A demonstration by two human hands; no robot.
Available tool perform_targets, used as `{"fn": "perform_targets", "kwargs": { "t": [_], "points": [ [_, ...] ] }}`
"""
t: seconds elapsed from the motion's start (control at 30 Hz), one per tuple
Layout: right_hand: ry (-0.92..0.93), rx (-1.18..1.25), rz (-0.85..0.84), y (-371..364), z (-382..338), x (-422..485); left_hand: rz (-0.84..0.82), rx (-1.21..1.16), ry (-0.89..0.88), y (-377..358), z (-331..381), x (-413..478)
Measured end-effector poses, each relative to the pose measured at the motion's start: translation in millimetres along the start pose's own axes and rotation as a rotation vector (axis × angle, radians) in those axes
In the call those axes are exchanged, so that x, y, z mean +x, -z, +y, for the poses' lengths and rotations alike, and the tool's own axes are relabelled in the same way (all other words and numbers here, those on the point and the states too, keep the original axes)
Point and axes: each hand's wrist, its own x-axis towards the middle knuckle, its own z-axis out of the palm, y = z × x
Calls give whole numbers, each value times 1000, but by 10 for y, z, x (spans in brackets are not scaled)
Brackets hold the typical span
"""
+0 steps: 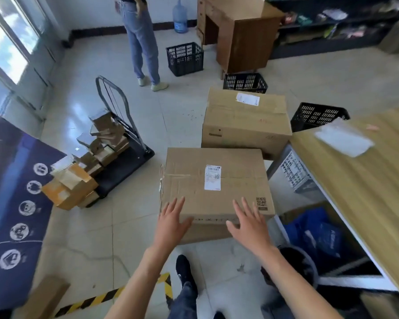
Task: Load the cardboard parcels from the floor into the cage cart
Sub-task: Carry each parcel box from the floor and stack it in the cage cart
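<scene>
While the head view looks down on the tiled floor, the near parcel, a large cardboard box, stands on that floor directly ahead of the person's dark shoe. A white shipping label lies on its top face, right of centre. The left hand is spread flat with straight fingers at the near-left corner of the box top, its thumb over the front edge. The right hand is likewise spread with straight fingers at the near-right corner. Neither hand grips anything; whether the palms touch the cardboard cannot be told. The far parcel, a second large box, stands on the floor just behind the near parcel and offset to the right. The cage cart stands on the floor to the left, well apart from both boxes, its wire back upright at its far end. A loose pile of small parcels covers its deck and overhangs its near end. Three black crates stand on the floor beyond and to the right of the far parcel. A wooden tabletop runs along the right edge. A second person stands at the far side of the floor.
</scene>
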Motion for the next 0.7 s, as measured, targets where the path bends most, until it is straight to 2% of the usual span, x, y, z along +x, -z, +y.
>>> {"fn": "perform_targets", "kwargs": {
  "t": [0.23, 0.5, 0.63, 0.7],
  "points": [
    [-116, -9, -97, 38, 308, 744, -144, 55, 27, -48, -286, 954],
    [-264, 24, -185, -114, 915, 1407, -297, 146, 264, -358, -791, 1580],
    [-338, 28, -208, -245, 1196, 1729, -260, 32, 352, -554, -947, 1746],
    [-397, 126, -167, -283, 1321, 1834, -200, -68, 413, -628, -996, 1810]
  ]
}}
